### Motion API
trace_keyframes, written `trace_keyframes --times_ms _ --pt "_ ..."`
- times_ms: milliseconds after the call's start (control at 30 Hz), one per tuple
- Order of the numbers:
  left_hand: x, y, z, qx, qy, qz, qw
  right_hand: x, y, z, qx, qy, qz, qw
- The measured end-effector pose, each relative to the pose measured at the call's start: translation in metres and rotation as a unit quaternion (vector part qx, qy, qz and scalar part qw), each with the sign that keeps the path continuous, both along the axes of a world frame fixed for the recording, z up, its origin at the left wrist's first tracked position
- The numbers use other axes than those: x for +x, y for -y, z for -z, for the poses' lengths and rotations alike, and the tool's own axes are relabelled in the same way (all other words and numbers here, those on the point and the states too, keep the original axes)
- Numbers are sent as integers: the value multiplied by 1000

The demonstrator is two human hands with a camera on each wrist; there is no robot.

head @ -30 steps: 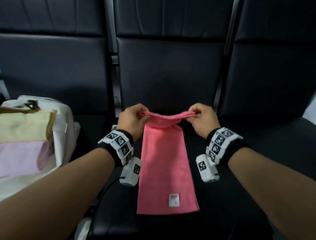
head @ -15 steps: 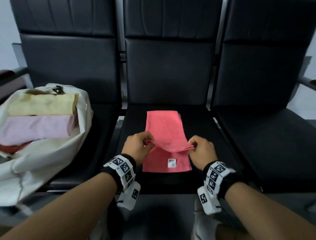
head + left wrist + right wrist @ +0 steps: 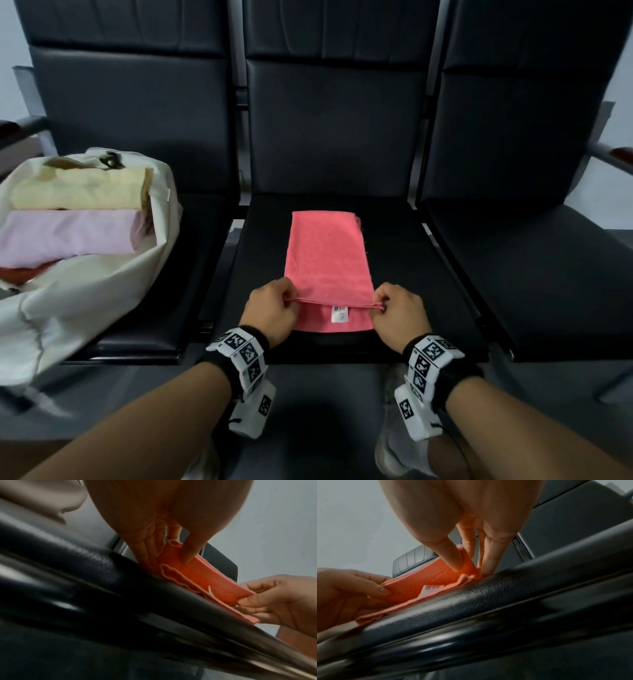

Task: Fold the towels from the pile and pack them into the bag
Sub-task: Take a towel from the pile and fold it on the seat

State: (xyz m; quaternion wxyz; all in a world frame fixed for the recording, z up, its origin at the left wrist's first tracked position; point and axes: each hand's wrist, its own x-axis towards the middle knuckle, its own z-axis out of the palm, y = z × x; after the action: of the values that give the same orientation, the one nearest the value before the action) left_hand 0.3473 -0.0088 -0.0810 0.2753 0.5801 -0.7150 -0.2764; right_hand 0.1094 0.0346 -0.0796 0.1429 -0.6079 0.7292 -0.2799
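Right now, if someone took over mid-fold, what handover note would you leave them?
Left hand: pinches the folded-over edge of the pink towel at its left corner.
Right hand: pinches the same edge at the right corner.
The towel lies on the middle seat, top layer almost at the near edge, just above the label.
Bag on the left seat already holds folded yellow, lilac and red towels.
Left: finish this fold, then pack the towel.

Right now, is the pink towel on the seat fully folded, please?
Not fully: the pink towel is mid-fold, its doubled-over edge short of the near end, label uncovered.
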Motion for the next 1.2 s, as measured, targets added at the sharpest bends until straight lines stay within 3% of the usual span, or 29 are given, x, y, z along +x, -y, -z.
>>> trace_keyframes --times_ms 233,367,533,667,767,900,1100,1200 --pt "6 -4 6 13 -3 52 999 2 -9 7 -3 -4 -34 999" --pt "9 -6 10 -3 64 93 994 2 -12 12 -8 -21 -61 998" --pt "11 -11 9 -41 209 103 972 5 -17 15 13 -38 -64 997" --pt "18 -16 5 -43 251 104 961 7 -26 14 35 -54 -123 990" --pt "22 -19 4 -56 290 124 947 8 -31 13 68 -117 -150 979" --pt "25 -20 0 -76 343 157 923 10 -37 13 30 -238 -144 960" --pt "17 -24 -15 -99 311 173 929 12 -42 10 -47 -273 -151 949" --pt "17 -27 -21 -95 279 163 942 13 -44 1 -31 -262 -143 954"
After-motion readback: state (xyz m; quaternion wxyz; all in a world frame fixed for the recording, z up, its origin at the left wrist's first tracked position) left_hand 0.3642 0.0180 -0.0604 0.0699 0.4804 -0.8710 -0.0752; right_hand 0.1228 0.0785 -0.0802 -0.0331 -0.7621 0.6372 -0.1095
